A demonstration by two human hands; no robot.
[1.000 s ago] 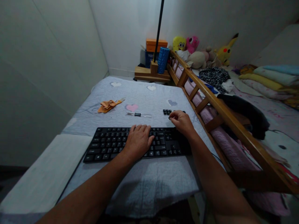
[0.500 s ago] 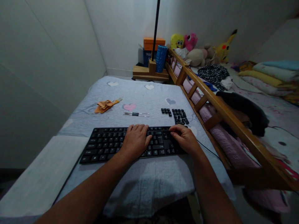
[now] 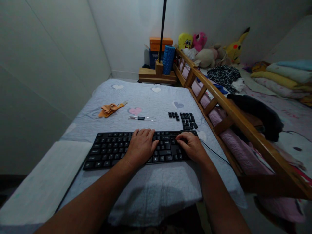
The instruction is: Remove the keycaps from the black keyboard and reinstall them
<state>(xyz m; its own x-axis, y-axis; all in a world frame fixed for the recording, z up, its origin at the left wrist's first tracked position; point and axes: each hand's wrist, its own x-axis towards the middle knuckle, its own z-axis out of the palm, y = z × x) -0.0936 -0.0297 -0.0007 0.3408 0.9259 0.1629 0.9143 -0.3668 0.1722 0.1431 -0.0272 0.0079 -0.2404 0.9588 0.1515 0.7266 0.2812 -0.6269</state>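
A black keyboard (image 3: pixel 107 149) lies on the quilted cover in front of me. My left hand (image 3: pixel 141 144) rests flat over its middle keys, fingers stretched out. At the keyboard's right part, my right hand (image 3: pixel 191 144) has thumb and forefinger drawn together by the small navigation keys; what sits between the tips, if anything, is too small to make out. Its palm covers the number-pad area. Beyond the keyboard, several loose black keycaps (image 3: pixel 187 120) lie in rows on the cover. A wire keycap puller (image 3: pixel 141 118) with a dark middle lies to their left.
An orange cloth (image 3: pixel 107 110) and a brush (image 3: pixel 122 104) lie at the back left. The quilted cover (image 3: pixel 151 100) spreads around the keyboard. A wooden bed rail (image 3: pixel 219 97) runs along the right, and a cable (image 3: pixel 216 154) trails toward it. A white board-like surface (image 3: pixel 48 175) is at left.
My right hand has shifted slightly toward me, uncovering the keyboard's upper right edge. My left hand stays in place on the keys.
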